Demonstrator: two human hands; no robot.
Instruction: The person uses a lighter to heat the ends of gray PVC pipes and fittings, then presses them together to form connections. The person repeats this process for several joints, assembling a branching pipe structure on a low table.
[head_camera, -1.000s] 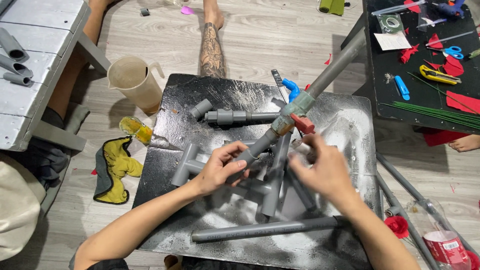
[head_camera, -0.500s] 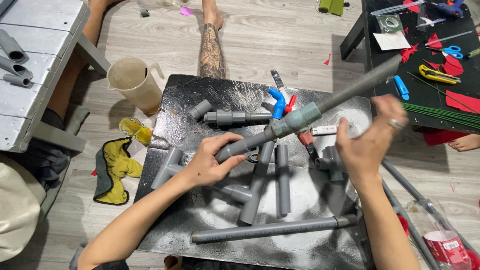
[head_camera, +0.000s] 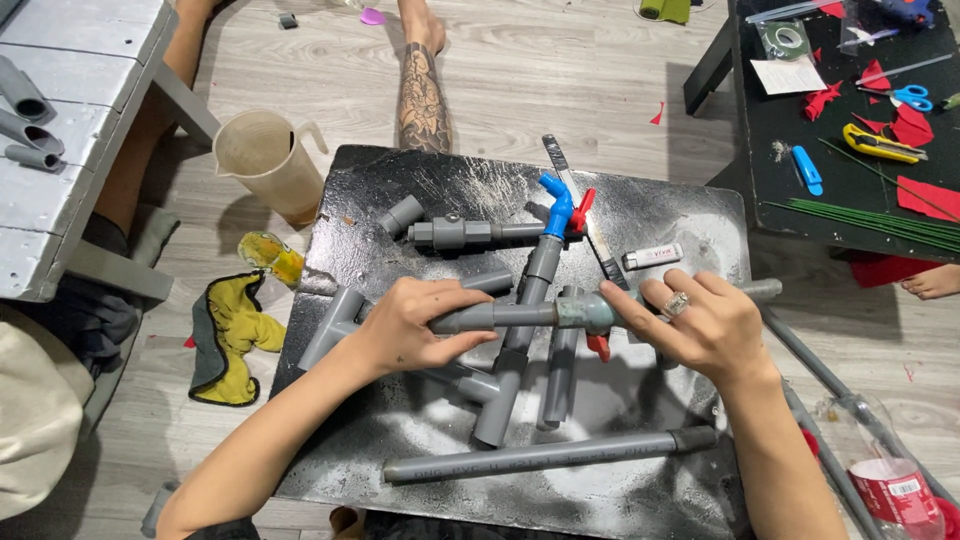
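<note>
Over a black board dusted with white powder, both hands hold one grey pipe with a valve, now lying level. My left hand grips its left end. My right hand, with a ring on it, wraps the valve part, whose red handle pokes out below. Under the pipe lie several other grey pipe pieces: a long straight pipe near the front, a pipe with a blue and red handle behind, and a tee fitting at the left.
A beige jug stands left of the board, with a yellow rag on the floor below it. A black table at the right carries scissors, a cutter, red scraps and green wires. Another person's tattooed leg reaches the board's far edge. A white lighter lies on the board.
The held pipe swung down from a steep slant to level. My right hand left its raised place at the right and closed on the valve.
</note>
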